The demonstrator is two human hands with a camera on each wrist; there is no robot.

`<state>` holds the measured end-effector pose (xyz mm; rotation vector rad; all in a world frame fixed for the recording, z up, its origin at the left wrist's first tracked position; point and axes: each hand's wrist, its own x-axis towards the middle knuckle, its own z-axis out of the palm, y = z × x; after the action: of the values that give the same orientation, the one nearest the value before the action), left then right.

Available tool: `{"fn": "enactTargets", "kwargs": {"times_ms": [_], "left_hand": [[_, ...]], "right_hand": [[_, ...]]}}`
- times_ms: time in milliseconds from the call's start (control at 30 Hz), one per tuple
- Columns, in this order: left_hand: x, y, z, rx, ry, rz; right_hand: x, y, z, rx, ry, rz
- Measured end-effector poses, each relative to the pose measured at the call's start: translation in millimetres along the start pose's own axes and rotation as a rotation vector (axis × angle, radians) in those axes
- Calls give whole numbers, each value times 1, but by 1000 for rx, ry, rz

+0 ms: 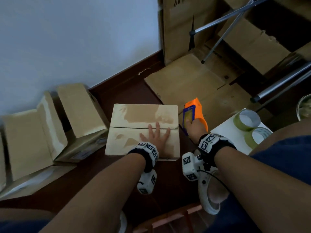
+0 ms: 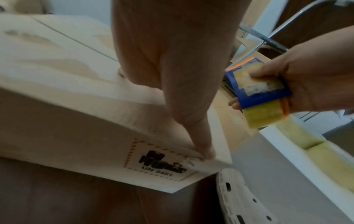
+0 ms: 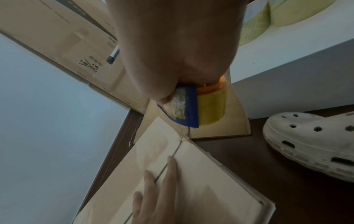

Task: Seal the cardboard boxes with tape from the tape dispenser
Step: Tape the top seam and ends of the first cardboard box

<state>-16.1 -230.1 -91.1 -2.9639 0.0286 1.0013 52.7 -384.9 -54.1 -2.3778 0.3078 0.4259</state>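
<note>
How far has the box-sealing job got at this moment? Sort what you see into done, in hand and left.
Done: the flaps of the middle box are folded shut, though its seam shows no tape. In hand: the left hand presses flat on those flaps while the right hand holds the orange tape dispenser beside the box's right end. Left: taping this seam; whether the boxes on the left are sealed is unclear.

right hand (image 3: 172,50) grips tape dispenser (image 3: 195,109) (orange, blue).

Dim rm: pale blue wall (image 1: 75,39), dark wood floor (image 1: 131,96) w/ baseboard, metal stand legs (image 1: 223,31) at right.
</note>
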Motion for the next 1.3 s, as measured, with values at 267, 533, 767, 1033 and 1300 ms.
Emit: {"fn": "enactTargets", "kwargs": {"times_ms": [267,533,767,1033,1300], "left_hand": [[-38,-10,18,273,-38,260],[-52,-36,5,571,-102,614],[-39,-68,-40,484,-167,401],[-48,-41,20,366,52,209],[-34,-90,2,220,-19,-43]], "right_hand": [[-24,7,-20,-41,121,-43],[-33,20,-6,-330,-189,-126],[-27,18,-6,-236,-209,-143],[-29,9,-1,-212,-234,-204],[-36,-11,7,-169,-351,-147]]}}
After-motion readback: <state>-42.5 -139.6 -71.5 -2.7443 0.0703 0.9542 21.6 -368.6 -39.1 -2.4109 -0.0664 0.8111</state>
